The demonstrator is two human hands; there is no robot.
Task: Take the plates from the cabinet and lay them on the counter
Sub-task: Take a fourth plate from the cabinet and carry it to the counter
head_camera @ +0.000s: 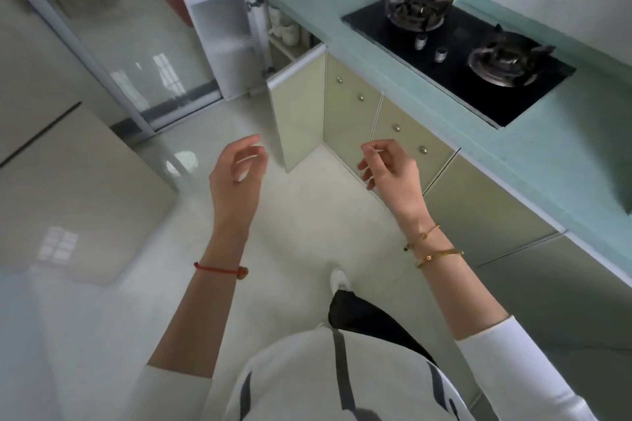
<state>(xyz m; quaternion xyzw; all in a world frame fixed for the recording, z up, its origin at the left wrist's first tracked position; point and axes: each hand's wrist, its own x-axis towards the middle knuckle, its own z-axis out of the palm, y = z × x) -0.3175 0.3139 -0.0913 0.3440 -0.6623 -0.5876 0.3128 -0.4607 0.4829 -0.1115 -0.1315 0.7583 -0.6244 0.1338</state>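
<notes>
Both hands were raised over the floor [301,215], empty. The left hand [237,167] had its fingers loosely curled, thumb apart from them, gripping nothing. The right hand [390,169] was also loosely curled, thumb and forefinger close together near the tip but with nothing seen between them. A red cord [220,270] circled the left wrist and gold bracelets [432,248] the right.

The cabinet [284,34] stood open well ahead of the hands, at the far end of the counter [533,154], its frosted door [225,41] swung out to the left. White crockery [285,29] showed on its upper shelf; the shapes were too small and blurred to tell which were plates. It was well apart from both hands, beyond the left hand's fingertips and up the frame.

A nearer door [295,113] under the counter stood ajar, jutting toward the floor, between the hands and the open cabinet. The right hand hovered in front of closed doors with small round knobs [396,127], not touching them. A black hob [458,55] with two burners sat in the counter to the right.
</notes>
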